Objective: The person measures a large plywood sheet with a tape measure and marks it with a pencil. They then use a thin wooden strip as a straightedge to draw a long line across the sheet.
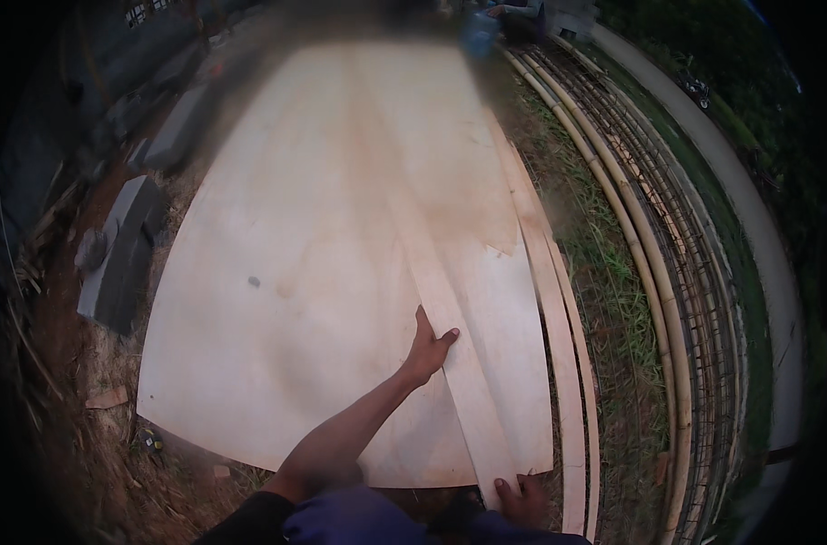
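Note:
A long, narrow wooden strip (pixel 472 391) lies slantwise over a large pale plywood sheet (pixel 295 236). My left hand (pixel 427 352) grips it partway along, with the thumb on its top face and a finger showing at its left edge; the other fingers are hidden. Down at the strip's near end, my right hand (pixel 524 501) is closed on it, the thumb resting on top. That end sticks out past the sheet's near edge.
Other thin wooden strips (pixel 559 336) run beside the sheet's right edge. Bamboo poles (pixel 645 245) and rebar (pixel 695 272) lie farther right, by a paved path (pixel 749 218). Concrete blocks (pixel 123 254) stand on the left. Far off, a person (pixel 521 14) is near a blue object (pixel 480 34).

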Motion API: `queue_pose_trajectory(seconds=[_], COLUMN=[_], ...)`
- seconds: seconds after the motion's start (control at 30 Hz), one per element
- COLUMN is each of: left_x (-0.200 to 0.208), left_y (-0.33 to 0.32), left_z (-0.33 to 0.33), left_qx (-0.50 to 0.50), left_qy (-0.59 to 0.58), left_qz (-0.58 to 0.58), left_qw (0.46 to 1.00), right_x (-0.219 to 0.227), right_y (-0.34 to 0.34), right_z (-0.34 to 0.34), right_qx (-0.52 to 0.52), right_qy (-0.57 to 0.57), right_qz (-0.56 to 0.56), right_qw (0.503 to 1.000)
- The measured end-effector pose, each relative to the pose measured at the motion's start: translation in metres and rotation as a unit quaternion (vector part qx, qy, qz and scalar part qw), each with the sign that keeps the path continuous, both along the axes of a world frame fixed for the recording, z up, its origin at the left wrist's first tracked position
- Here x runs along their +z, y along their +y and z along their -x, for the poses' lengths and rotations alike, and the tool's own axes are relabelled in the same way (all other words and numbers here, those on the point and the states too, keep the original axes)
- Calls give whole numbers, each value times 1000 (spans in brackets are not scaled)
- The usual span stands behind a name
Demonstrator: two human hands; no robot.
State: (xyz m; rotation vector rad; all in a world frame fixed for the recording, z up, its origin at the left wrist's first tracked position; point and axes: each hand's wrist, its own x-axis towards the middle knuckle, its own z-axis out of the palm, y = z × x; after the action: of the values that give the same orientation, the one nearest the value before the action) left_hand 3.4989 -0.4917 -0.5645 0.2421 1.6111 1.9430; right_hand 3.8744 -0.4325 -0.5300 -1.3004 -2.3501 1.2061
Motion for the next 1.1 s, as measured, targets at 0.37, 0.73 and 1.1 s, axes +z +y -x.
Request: queue_pose_trajectory(seconds=[0.37, 0.73, 1.1], left_x=[-46, -74, -84], left_y=[41, 24, 10], left_z=[-44, -32, 0], left_qx=[-127, -85, -57], left_qy=[13, 8, 29], left_qz=[94, 136, 80], left_qw=[987, 987, 995], right_x=[-28, -17, -48], right_y=[-30, -24, -34], right_z=[-56, -21, -4], right_qx=[-98, -23, -40], right_qy=[-143, -114, -76], right_qz=[9, 76, 80], right_qw=[985, 990, 993])
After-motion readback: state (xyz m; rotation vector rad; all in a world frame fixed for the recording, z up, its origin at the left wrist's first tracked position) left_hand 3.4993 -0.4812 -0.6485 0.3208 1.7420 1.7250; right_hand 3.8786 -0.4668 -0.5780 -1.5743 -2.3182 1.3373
